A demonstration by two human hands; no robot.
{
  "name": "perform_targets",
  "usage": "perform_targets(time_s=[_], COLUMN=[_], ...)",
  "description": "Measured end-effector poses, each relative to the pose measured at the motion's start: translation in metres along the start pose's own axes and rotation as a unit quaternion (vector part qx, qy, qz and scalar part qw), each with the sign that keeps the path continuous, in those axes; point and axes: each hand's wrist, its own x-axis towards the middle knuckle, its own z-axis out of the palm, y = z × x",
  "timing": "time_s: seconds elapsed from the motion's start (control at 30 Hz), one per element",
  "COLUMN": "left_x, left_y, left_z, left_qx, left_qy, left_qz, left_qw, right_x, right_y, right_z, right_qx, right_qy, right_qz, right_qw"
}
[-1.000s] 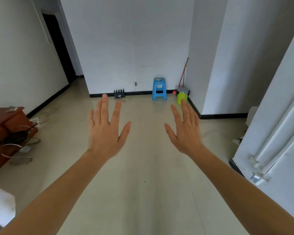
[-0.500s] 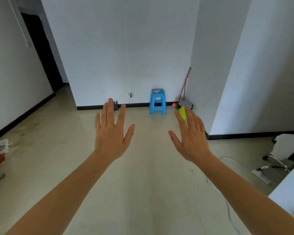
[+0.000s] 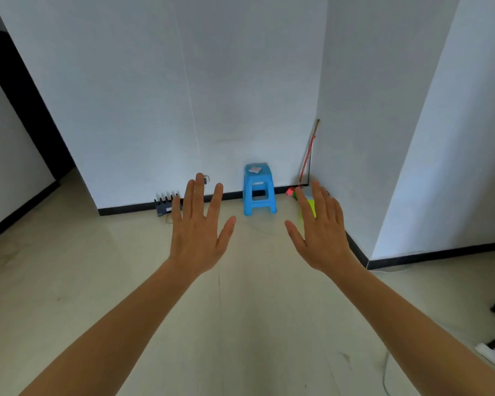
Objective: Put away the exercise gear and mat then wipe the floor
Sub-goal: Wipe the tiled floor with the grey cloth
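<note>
Our left hand and right hand reach forward side by side, backs up, fingers straight and spread, each grip wide open and holding nothing, above the pale floor. A blue stool stands against the far wall.

A sparse home room: blue stool, broom, tiled floor.

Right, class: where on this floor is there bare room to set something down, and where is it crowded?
The floor is bare from the left skirting to the left hand, and between both forearms. Crowded: the far wall, with dark rack, blue stool and red stick; and the lower right, with a white power strip.
</note>
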Motion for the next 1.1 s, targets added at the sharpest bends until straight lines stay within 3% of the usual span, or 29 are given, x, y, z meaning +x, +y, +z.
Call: perform_targets(time_s=[0.37, 0.57, 0.9, 1.1], left_x=[0.236, 0.398, 0.654, 0.803], left_y=[-0.128, -0.187, -0.212, -0.223], left_z=[0.223, 0.332, 0.547, 0.677], left_qx=[-0.008, -0.024, -0.057, -0.061], left_qy=[0.024, -0.002, -0.030, -0.043], left_qz=[-0.012, 0.001, 0.038, -0.010], left_qw=[1.000, 1.000, 0.997, 0.997], right_x=[0.295, 0.452, 0.676, 0.823], right_y=[0.050, 0.088, 0.225, 0.319], right_z=[0.212, 0.308, 0.467, 0.569], right_qx=[0.000, -0.019, -0.025, -0.008], right_qy=[0.009, -0.008, 0.032, 0.019], right_qz=[-0.036, -0.021, 0.033, 0.055], right_qw=[0.999, 1.000, 0.999, 0.998])
